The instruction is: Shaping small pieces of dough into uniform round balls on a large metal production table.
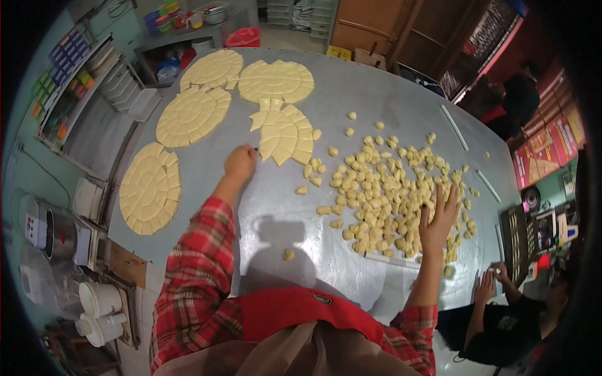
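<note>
My left hand (241, 164) is closed beside a partly cut-away round of pale dough (287, 135). A small dark bit shows at its fingers, too little to name. My right hand (439, 219) is open with fingers spread, over the right part of a wide heap of small dough pieces (382, 194); whether it touches them I cannot tell. Scored into many segments, other flat dough rounds lie beyond and to the left: one (276, 81) at the far middle, another (193, 116) left of it, and one (150, 188) near the left edge.
Everything lies on a large grey metal table (351, 69). White rods (454, 127) rest along its right side. A co-worker's hand (484, 287) is at the lower right, and another person (520, 97) stands at the far right. White buckets (100, 299) stand lower left.
</note>
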The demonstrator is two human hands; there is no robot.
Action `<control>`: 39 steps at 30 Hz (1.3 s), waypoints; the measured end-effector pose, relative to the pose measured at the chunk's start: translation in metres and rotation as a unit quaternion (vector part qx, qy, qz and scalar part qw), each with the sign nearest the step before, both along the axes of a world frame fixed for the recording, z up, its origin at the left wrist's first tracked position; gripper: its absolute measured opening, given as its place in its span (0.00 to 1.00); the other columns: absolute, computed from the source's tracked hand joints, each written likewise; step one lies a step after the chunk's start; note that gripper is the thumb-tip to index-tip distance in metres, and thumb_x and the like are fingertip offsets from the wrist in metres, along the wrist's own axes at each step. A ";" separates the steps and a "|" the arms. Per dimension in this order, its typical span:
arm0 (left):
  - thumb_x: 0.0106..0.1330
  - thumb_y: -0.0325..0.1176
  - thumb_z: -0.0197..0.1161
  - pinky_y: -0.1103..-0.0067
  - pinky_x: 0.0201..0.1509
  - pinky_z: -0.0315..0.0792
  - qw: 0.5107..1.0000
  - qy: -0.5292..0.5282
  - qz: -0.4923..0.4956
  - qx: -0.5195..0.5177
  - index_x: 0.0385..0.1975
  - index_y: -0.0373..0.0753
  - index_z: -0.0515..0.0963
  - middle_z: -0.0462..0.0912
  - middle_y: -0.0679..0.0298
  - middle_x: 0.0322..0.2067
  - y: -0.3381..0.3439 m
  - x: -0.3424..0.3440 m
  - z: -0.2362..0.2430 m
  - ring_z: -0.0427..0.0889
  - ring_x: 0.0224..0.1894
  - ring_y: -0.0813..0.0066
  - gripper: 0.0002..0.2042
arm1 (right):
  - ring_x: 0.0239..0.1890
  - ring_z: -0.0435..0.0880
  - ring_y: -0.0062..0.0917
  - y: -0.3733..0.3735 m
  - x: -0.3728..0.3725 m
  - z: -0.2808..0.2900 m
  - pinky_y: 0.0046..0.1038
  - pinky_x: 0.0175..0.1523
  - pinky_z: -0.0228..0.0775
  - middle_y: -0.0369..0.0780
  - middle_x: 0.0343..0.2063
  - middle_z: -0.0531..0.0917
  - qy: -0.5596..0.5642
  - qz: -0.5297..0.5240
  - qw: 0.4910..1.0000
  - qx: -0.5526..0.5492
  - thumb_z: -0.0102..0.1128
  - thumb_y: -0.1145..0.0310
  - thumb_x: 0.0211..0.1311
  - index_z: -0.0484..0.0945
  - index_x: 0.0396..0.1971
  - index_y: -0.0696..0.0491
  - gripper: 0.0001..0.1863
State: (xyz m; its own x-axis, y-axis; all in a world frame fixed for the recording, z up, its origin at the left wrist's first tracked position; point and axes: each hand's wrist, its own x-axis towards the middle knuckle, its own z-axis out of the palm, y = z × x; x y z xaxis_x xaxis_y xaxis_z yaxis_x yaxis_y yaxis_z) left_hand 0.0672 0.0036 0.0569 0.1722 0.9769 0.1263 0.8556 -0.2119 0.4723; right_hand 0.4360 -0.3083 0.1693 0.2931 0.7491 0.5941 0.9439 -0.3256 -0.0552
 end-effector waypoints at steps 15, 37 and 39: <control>0.62 0.39 0.55 0.64 0.53 0.70 0.992 0.085 -0.013 -0.088 0.54 0.37 0.70 0.79 0.51 0.46 0.172 0.029 -0.036 0.74 0.51 0.52 0.22 | 0.58 0.69 0.43 -0.064 -0.157 -0.159 0.43 0.60 0.62 0.46 0.54 0.72 0.264 0.265 0.913 -0.164 0.60 0.78 0.43 0.77 0.44 0.52 0.22; 0.69 0.31 0.48 0.81 0.33 0.69 0.808 -0.203 -0.337 -0.438 0.36 0.37 0.72 0.75 0.69 0.27 -0.216 -0.006 0.062 0.72 0.28 0.81 0.07 | 0.59 0.67 0.42 -0.042 -0.201 -0.053 0.39 0.61 0.61 0.48 0.57 0.68 0.244 0.432 0.867 -0.041 0.63 0.73 0.46 0.69 0.54 0.54 0.30; 0.72 0.35 0.47 0.84 0.25 0.63 0.775 -0.217 -0.370 -0.464 0.32 0.39 0.71 0.71 0.72 0.21 -0.245 -0.011 0.041 0.67 0.23 0.84 0.10 | 0.58 0.68 0.39 -0.056 -0.210 -0.049 0.38 0.60 0.62 0.47 0.56 0.69 0.232 0.439 0.864 -0.086 0.61 0.68 0.51 0.68 0.55 0.55 0.28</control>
